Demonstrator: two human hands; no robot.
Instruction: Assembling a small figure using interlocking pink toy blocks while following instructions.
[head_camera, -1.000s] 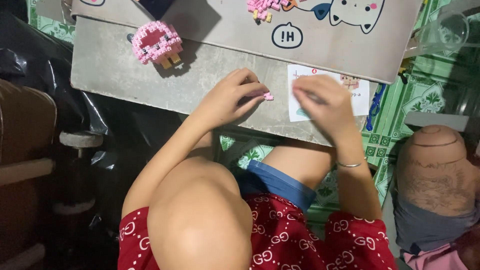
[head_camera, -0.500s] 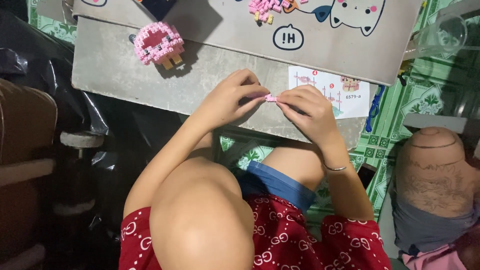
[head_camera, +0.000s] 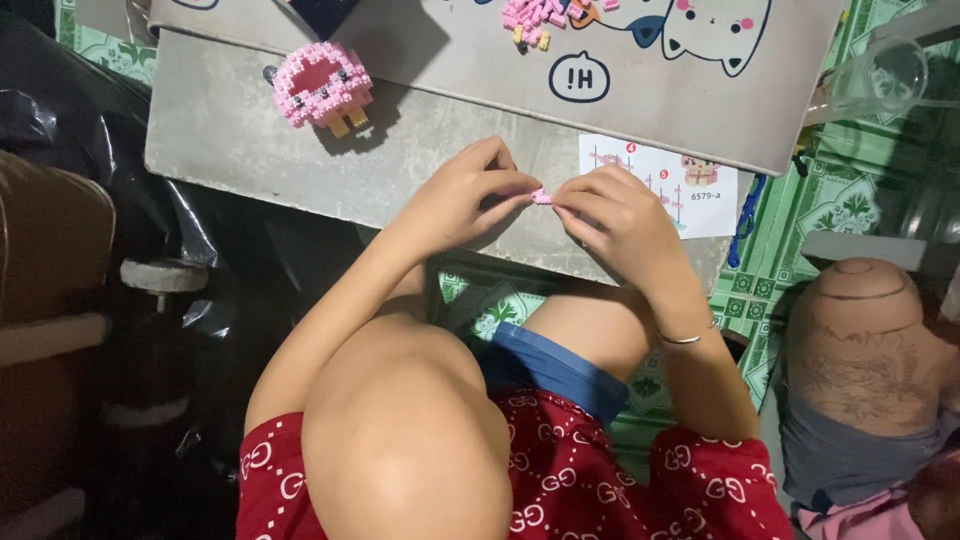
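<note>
Both hands, the left hand (head_camera: 465, 195) and right hand (head_camera: 615, 215), pinched one tiny pink brick (head_camera: 541, 197). A pink block figure (head_camera: 322, 86) stood finished; loose bricks (head_camera: 535, 15) waited.

A home is suggested, with play set up low on the floor. A grey slab (head_camera: 300, 160) is seen across the upper frame, covered in part by a cartoon mat (head_camera: 480, 60) at the top. A pink block figure (head_camera: 322, 86) is stood at upper left, loose bricks (head_camera: 535, 15) at top centre. Green patterned tiles (head_camera: 800, 230) are shown at right, a clay jar (head_camera: 865, 345) at lower right, and black plastic sheeting (head_camera: 60, 120) at left.
</note>
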